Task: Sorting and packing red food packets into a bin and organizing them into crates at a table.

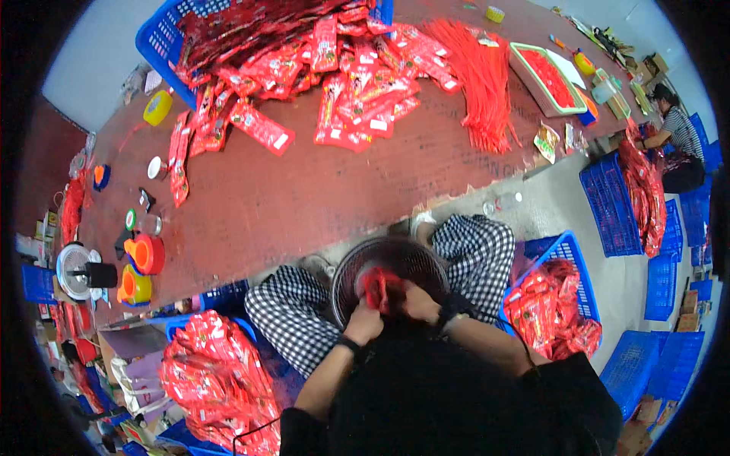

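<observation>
Between my knees sits a round, dark basket (345,268) with ribbed walls. Over it I hold a small bunch of red packets (381,289), blurred and partly covered by my fingers. My left hand (365,324) grips the near left side of the bunch. My right hand (421,303) grips it from the right. How many packets are in my hands cannot be made out. A blue crate (583,285) of glossy red packets stands by my right leg. Beside my left leg, a big pile of red packets (214,376) rises above another blue crate (245,326).
The table (274,199) ahead bears red packets (365,108), a blue basket (162,43), red strips (485,85) and a green tray (544,102). Tape dispensers (145,253) and a fan (74,271) are at left. A person (678,137) sits far right near a blue crate (610,205).
</observation>
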`<action>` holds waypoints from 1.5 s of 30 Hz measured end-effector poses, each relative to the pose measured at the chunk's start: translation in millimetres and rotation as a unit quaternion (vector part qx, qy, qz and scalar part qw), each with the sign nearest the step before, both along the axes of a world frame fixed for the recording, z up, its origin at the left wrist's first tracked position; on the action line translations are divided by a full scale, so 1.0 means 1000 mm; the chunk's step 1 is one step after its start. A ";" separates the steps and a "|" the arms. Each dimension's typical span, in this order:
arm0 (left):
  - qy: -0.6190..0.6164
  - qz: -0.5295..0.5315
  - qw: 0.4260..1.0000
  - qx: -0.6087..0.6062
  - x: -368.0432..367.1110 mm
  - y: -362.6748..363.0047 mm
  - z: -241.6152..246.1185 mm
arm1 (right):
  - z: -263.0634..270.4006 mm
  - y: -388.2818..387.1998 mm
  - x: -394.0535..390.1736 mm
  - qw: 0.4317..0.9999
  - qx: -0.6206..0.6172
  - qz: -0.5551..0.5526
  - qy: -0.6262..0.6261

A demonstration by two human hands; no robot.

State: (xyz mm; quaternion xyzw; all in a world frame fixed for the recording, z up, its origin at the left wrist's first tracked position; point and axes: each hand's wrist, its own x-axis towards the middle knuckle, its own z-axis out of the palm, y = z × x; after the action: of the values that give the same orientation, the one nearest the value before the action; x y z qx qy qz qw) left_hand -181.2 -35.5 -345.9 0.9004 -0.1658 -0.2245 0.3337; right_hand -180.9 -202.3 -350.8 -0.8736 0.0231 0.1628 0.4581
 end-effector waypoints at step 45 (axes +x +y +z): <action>-0.280 0.442 0.852 0.000 0.312 0.122 0.105 | 0.183 -0.125 0.189 0.814 0.544 -0.175 -0.106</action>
State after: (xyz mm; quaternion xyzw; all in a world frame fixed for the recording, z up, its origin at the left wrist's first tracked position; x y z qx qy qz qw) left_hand 130.6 86.5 -241.4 0.9035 0.1638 0.2080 0.3371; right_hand 8.1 -327.0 -167.5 -0.4750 0.0342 -0.0277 0.8789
